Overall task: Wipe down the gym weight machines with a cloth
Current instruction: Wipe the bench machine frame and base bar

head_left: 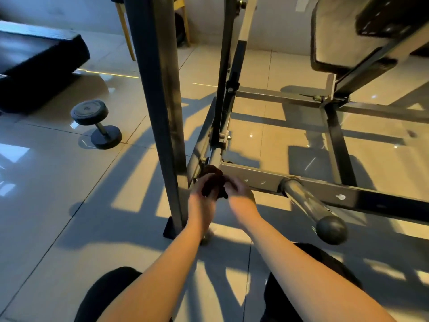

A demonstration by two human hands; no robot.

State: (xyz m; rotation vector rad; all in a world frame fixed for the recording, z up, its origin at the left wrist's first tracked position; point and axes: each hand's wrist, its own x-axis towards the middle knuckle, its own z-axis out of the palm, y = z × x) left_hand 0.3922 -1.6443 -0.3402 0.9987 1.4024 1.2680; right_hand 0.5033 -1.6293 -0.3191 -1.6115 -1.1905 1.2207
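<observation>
Person crouches low at the weight machine (267, 180). Dark cloth (213, 180) is bunched against the bolted joint (220, 140), where the low crossbar (371, 201) meets the frame's corner, just above the floor (58, 194) and just right of the upright post (157, 89). Left hand (202, 190) and right hand (240, 189) are both on the cloth, fingers curled round it from either side. The view is blurred, so exact finger placement can't be told. Main risk, as a judgement: the joint is a tight pocket of brackets, bolt heads and plate edges, so the cloth could snag on a bolt or knuckles could scrape metal if the wipe is pushed hard. With two hands on one small wad little cloth face shows, so it may only smear the corner and miss the recesses. The weight peg (308, 205) sticks out toward the person just right of the right forearm, and an elbow or knee (313, 275) could knock its rounded end when shifting along the crossbar. The floor looks glossy, so footing may slip in a crouch. Dumbbell (97, 124) lies well off to the left on the floor, a trip hazard only if the person moves that way. The crossbar, the post and the seat pad (336, 38) further back would presumably need their own passes. How much is done can't be told.
</observation>
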